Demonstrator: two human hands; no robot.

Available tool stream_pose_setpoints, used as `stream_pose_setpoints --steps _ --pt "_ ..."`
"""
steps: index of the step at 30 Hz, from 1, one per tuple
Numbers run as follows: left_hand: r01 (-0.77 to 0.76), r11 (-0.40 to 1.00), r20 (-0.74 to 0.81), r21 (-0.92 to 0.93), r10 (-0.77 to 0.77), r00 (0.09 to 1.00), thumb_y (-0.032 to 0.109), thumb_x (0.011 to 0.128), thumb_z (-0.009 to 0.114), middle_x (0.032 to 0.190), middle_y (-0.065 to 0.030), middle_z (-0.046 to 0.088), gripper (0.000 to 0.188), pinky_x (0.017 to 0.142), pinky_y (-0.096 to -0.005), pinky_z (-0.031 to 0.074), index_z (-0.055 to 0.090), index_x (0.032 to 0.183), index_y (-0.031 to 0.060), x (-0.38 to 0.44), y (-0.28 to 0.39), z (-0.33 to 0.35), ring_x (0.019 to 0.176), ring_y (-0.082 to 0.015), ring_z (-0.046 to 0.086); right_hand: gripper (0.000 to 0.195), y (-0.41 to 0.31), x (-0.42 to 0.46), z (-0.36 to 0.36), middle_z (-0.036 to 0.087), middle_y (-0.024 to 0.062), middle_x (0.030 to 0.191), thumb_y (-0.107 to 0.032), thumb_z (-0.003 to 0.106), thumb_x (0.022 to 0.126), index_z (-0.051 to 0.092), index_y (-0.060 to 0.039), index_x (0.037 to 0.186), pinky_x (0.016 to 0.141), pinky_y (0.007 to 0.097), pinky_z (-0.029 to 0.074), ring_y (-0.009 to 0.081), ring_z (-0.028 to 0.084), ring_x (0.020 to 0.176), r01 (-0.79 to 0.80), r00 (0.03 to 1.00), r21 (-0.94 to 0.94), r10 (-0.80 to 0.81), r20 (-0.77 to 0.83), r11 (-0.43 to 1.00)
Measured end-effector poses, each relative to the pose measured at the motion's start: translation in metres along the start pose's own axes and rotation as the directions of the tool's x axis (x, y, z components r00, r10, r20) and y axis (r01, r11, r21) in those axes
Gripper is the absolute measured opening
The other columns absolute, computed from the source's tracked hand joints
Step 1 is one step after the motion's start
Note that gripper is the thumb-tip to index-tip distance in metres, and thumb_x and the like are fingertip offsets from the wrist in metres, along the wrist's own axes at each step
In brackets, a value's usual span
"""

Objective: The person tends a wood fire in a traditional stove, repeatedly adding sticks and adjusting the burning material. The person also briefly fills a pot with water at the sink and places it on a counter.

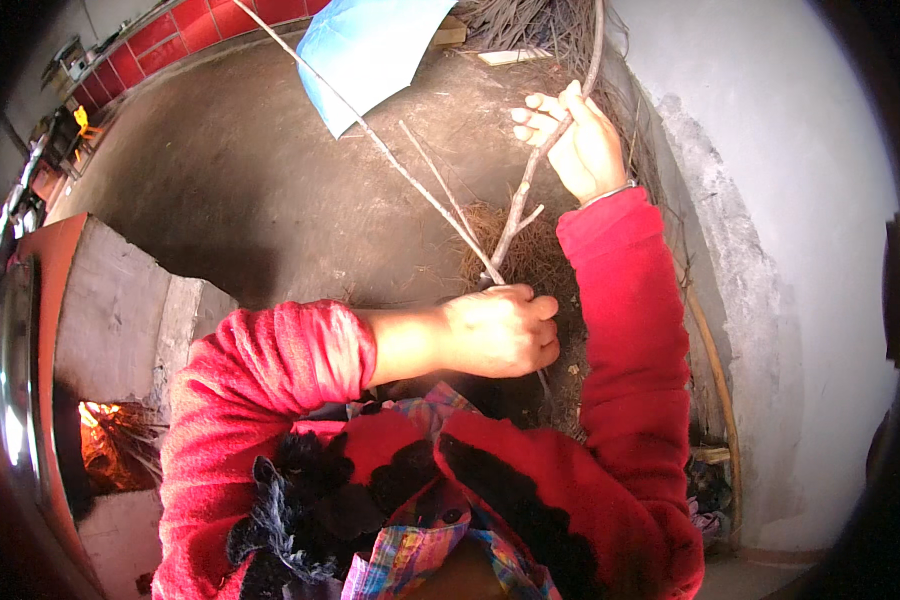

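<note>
A forked dry branch (521,196) rises in front of my chest, its thicker limb bending up to the right. My left hand (499,330) is wrapped around its lower end, where a thinner straight limb (379,145) slants off to the upper left. Higher up, my right hand (581,142) holds the thick limb between thumb and fingers, the other fingertips standing partly off it. Short side twigs stick out between the two limbs. The bottom tip of the branch shows just below my left fist.
At left, a fire burns in the opening (112,446) of a masonry stove (109,315). Dry brown needles (547,251) lie on the floor behind the branch. A blue-white umbrella (367,56) and dry fronds (517,22) are farther off. The wall (780,187) runs along the right.
</note>
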State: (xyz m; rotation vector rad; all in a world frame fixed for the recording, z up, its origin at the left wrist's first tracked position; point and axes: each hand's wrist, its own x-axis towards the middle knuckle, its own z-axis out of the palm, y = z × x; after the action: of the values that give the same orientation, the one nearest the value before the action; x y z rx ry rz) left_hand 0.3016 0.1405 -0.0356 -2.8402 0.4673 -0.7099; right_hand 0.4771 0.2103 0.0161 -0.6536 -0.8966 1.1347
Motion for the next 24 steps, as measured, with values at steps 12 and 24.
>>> stream_pose_setpoints --steps 12,24 --pt "0.435 0.899 0.045 0.044 -0.437 0.898 0.023 0.070 0.055 0.073 -0.0038 0.042 0.029 0.039 -0.0307 0.043 0.053 0.097 0.0123 -0.055 0.011 -0.005 0.052 -0.0174 0.050 0.002 0.053 0.023 -0.026 0.045 0.0052 0.063 -0.011 0.040 0.085 0.040 -0.0114 0.082 0.039 0.0251 0.029 0.0120 0.036 0.043 -0.221 0.948 0.162 0.251 -0.196 0.962" --pt "0.762 0.648 -0.393 0.018 -0.696 0.601 0.017 0.079 0.054 0.058 -0.0116 0.052 0.024 0.042 -0.0339 0.043 0.045 0.098 0.0033 -0.067 -0.055 -0.038 0.050 -0.0261 0.056 0.030 0.012 -0.011 0.031 0.052 0.0163 0.096 -0.016 0.044 0.086 0.041 0.0029 0.109 0.080 0.0317 0.043 0.0218 0.052 0.088 0.296 0.953 0.001 -0.296 -0.063 0.955"
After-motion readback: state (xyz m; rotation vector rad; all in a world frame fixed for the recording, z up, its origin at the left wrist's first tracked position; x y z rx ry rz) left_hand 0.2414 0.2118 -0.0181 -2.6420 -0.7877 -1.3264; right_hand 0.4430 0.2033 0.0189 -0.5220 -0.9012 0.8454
